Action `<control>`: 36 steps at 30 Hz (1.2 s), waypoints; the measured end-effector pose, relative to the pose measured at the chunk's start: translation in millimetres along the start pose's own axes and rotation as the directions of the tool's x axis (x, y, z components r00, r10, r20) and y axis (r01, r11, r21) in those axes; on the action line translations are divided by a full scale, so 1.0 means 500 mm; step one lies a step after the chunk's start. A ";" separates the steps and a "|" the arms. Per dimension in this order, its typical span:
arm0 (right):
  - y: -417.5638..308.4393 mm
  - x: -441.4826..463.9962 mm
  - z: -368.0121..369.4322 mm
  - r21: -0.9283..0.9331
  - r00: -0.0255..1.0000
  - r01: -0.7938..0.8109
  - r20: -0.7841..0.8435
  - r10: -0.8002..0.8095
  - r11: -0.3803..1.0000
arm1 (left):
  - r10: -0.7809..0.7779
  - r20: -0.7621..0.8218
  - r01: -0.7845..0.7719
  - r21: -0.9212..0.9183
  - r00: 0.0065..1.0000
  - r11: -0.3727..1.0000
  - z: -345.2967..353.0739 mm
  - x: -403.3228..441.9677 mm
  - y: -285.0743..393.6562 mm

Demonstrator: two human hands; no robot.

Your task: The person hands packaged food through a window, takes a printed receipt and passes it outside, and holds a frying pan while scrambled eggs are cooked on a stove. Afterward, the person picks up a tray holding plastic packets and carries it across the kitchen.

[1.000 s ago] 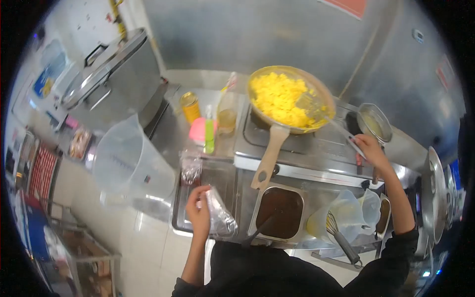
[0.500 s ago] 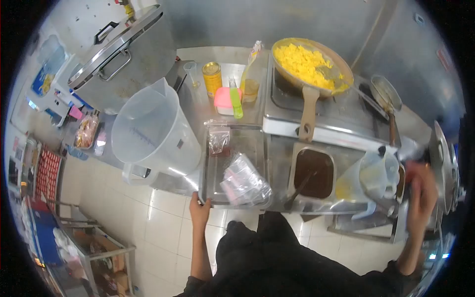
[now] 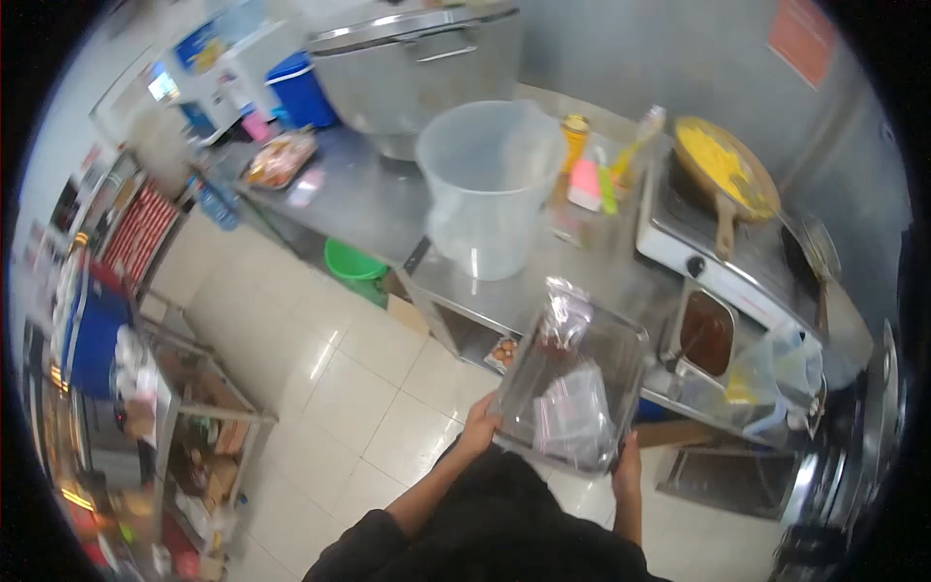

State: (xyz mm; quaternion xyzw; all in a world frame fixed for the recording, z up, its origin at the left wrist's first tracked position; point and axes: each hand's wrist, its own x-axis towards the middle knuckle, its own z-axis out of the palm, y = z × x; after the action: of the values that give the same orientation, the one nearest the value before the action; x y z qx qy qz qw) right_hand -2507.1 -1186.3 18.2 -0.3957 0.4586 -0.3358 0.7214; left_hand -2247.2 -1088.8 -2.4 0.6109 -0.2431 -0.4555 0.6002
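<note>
Between my two hands is a rectangular metal tray (image 3: 519,405), lifted off the counter at its near side and somewhat tilted. My left hand (image 3: 479,427) grips its left edge, and my right hand (image 3: 628,464) has hold of its near right corner. Clear plastic bags (image 3: 574,415) lie in the tray's near half. Another clear bag (image 3: 565,315) with something reddish-brown at its bottom lies at the far left of the tray. Just beyond the tray stands a large translucent measuring jug (image 3: 485,209).
A pan (image 3: 766,179) of yellow food rests on the white stove (image 3: 648,233). Right of the tray are a container of brown sauce (image 3: 706,335) and plastic jugs (image 3: 776,369). A large steel pot (image 3: 417,78) stands at the back. Left lies tiled floor (image 3: 339,417) with a shelf rack (image 3: 213,412).
My right hand has come from the jugs at the right to the tray's corner. The tray has left the counter towards me. The view has swung left.
</note>
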 end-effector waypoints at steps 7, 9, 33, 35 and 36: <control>0.047 -0.099 0.096 -0.040 0.999 0.031 -0.038 -0.033 0.999 | -0.115 -0.060 0.113 -0.029 0.992 0.993 -0.092 -0.195 -0.060; 0.112 -0.111 0.078 -0.099 0.993 -0.051 0.097 0.060 0.994 | -0.135 -0.267 0.136 -0.014 0.954 0.991 -0.135 -0.259 -0.074; 0.202 0.407 1.246 -0.676 0.830 0.408 -0.005 -0.557 0.613 | -0.076 -0.556 -0.247 -0.481 0.828 0.841 -1.011 0.442 0.246; 0.200 0.445 1.283 -0.741 0.869 0.339 0.011 -0.494 0.579 | 0.048 -0.692 -0.391 -0.348 0.720 0.852 -1.041 0.493 0.244; 0.196 0.463 1.295 -0.792 0.907 0.282 0.035 -0.420 0.541 | 0.038 -0.685 -0.379 -0.355 0.728 0.855 -1.055 0.514 0.248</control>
State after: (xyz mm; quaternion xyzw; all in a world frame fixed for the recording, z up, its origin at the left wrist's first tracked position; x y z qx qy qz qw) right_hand -1813.0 -1166.7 12.7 -0.7249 0.5250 -0.2705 0.3545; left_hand -1648.8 -1055.7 -23.3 0.5332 0.0319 -0.1842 0.8251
